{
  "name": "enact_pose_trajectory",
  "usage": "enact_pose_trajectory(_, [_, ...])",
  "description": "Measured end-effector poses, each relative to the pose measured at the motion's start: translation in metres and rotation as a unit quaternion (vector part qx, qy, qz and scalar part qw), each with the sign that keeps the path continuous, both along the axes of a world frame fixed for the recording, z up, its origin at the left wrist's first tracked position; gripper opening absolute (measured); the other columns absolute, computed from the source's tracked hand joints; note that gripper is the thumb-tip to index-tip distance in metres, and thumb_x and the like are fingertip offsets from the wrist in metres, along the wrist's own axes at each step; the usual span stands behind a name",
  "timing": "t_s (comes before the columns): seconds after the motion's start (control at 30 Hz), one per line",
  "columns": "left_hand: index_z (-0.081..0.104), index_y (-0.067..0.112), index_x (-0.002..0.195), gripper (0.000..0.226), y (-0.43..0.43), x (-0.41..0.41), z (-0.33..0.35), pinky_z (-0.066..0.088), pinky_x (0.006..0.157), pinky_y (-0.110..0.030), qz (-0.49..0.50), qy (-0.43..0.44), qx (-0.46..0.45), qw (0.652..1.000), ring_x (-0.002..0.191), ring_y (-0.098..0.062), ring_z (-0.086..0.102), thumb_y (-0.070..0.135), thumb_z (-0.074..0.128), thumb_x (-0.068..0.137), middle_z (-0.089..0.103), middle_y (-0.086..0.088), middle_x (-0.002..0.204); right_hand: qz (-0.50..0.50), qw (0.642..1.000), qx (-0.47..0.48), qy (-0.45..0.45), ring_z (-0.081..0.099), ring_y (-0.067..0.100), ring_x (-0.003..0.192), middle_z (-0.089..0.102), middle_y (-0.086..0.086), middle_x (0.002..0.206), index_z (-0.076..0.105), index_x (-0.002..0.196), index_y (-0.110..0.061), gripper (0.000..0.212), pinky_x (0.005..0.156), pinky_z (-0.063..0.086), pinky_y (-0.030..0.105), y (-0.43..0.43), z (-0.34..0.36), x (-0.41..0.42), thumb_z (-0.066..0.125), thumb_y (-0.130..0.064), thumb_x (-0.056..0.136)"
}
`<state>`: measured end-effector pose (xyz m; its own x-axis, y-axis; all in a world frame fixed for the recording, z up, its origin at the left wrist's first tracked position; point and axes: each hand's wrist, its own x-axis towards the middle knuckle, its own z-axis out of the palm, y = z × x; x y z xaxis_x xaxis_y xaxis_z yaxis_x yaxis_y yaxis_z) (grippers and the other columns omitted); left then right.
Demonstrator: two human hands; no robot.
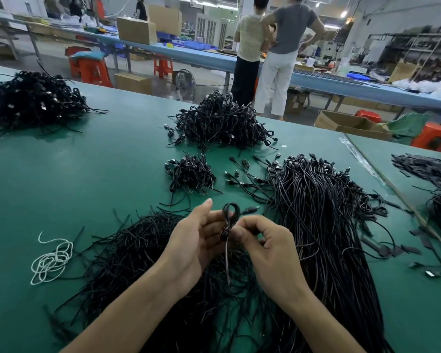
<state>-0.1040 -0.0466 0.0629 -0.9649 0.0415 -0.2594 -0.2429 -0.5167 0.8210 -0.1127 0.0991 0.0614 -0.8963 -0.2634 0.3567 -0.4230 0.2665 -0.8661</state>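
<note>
A black coiled cable (231, 212) stands looped between my hands above the green table (87, 174). My left hand (196, 238) holds the coil from the left with its fingers around it. My right hand (267, 243) pinches the coil's waist, where a thin black tie (227, 258) hangs down. The cable's plug end (251, 209) sticks out to the right. Under my hands lies a pile of loose black ties (138, 250). Straight uncoiled cables (321, 212) lie in a long bundle to the right.
Heaps of coiled cables sit ahead: a small heap (191, 171), a large heap (222, 123), and a far-left heap (33, 100). A white string (51, 261) lies at left. Two people (270, 52) stand beyond the table. More cables (433, 174) lie on the right table.
</note>
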Motion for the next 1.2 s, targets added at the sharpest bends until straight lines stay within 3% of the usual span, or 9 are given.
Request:
enact_pose_trajectory(0.17, [0.071,0.026,0.061,0.04,-0.009,0.003,0.0,0.044,0.059,-0.024,0.032,0.056,-0.004,0.998,0.066,-0.011,0.061,0.058,0.059,0.079,0.073,-0.007,0.082,0.033,0.998,-0.014,-0.053,0.059,-0.001,0.068,0.066,-0.016,0.071,0.068,0.079,-0.023,0.014,0.067,0.045,0.014,-0.003,-0.007,0.003,0.067,-0.018,0.092])
enact_pose_trajectory(0.3, [0.065,0.017,0.063,0.031,-0.012,0.005,-0.005,0.039,0.05,-0.018,0.021,0.135,-0.049,0.989,0.064,-0.015,0.047,0.045,0.074,0.072,0.061,-0.014,0.075,0.047,0.993,-0.047,-0.1,0.067,0.001,0.078,0.073,-0.011,0.079,0.073,0.089,-0.021,0.012,0.072,0.051,0.017,-0.003,-0.01,0.003,0.067,-0.03,0.086])
enact_pose_trajectory(0.43, [0.066,0.013,0.078,0.032,-0.011,0.007,-0.01,0.049,0.058,-0.02,0.044,0.21,-0.19,0.958,0.066,-0.016,0.061,0.034,0.085,0.064,0.072,-0.005,0.077,0.013,0.994,-0.043,-0.102,0.067,0.02,0.074,0.072,0.0,0.078,0.074,0.083,-0.018,0.011,0.071,0.055,0.033,0.004,-0.015,-0.006,0.068,-0.026,0.089])
enact_pose_trajectory(0.6, [0.068,0.026,0.087,0.025,-0.008,0.009,-0.02,0.037,0.057,-0.028,-0.003,0.248,-0.33,0.911,0.055,-0.013,0.04,0.02,0.089,0.073,0.045,0.01,0.06,0.002,0.994,-0.048,-0.095,0.055,0.007,0.061,0.065,-0.004,0.066,0.07,0.075,-0.019,0.019,0.057,0.044,0.021,0.011,-0.013,-0.015,0.068,-0.01,0.091])
enact_pose_trajectory(0.8, [0.072,0.022,0.088,0.013,-0.006,0.017,-0.019,0.047,0.043,-0.027,-0.036,0.212,-0.231,0.949,0.049,-0.024,0.064,0.022,0.06,0.091,0.066,-0.005,0.069,-0.03,0.999,0.016,-0.031,0.062,0.004,0.062,0.068,-0.009,0.07,0.069,0.074,-0.026,0.02,0.062,0.048,0.015,0.012,-0.004,-0.016,0.07,-0.014,0.09])
enact_pose_trajectory(0.93, [0.061,0.025,0.077,0.018,-0.007,0.011,-0.018,0.034,0.037,-0.02,-0.012,0.209,-0.359,0.91,0.033,-0.015,0.044,0.029,0.074,0.088,0.057,0.001,0.051,-0.053,0.996,0.07,0.034,0.065,0.007,0.079,0.068,-0.015,0.08,0.068,0.079,-0.034,0.026,0.069,0.047,0.012,0.003,-0.01,-0.01,0.069,-0.01,0.089])
enact_pose_trajectory(1.07, [0.071,0.033,0.083,0.007,-0.013,0.011,-0.021,0.038,0.04,-0.018,-0.039,0.222,-0.481,0.847,0.033,-0.006,0.047,0.029,0.074,0.087,0.059,0.005,0.047,-0.099,0.991,0.056,0.076,0.062,0.008,0.079,0.065,-0.015,0.082,0.066,0.08,-0.035,0.018,0.068,0.047,0.016,0.003,-0.009,-0.012,0.07,-0.019,0.089])
enact_pose_trajectory(1.13, [0.072,0.03,0.091,0.007,-0.01,0.013,-0.02,0.045,0.042,-0.02,-0.087,0.182,-0.448,0.871,0.04,-0.012,0.059,0.029,0.066,0.095,0.066,0.0,0.056,-0.107,0.986,0.054,0.115,0.061,0.008,0.078,0.064,-0.014,0.08,0.067,0.082,-0.029,0.008,0.066,0.045,0.014,0.004,-0.005,-0.013,0.066,-0.028,0.09])
enact_pose_trajectory(1.2, [0.071,0.016,0.098,0.028,-0.004,0.011,-0.015,0.053,0.049,-0.027,-0.107,0.095,-0.283,0.948,0.055,-0.022,0.068,0.029,0.048,0.104,0.073,-0.01,0.07,-0.094,0.981,0.073,0.156,0.061,0.008,0.079,0.063,-0.016,0.08,0.067,0.084,-0.029,0.009,0.068,0.046,0.014,0.002,-0.003,-0.013,0.063,-0.033,0.092])
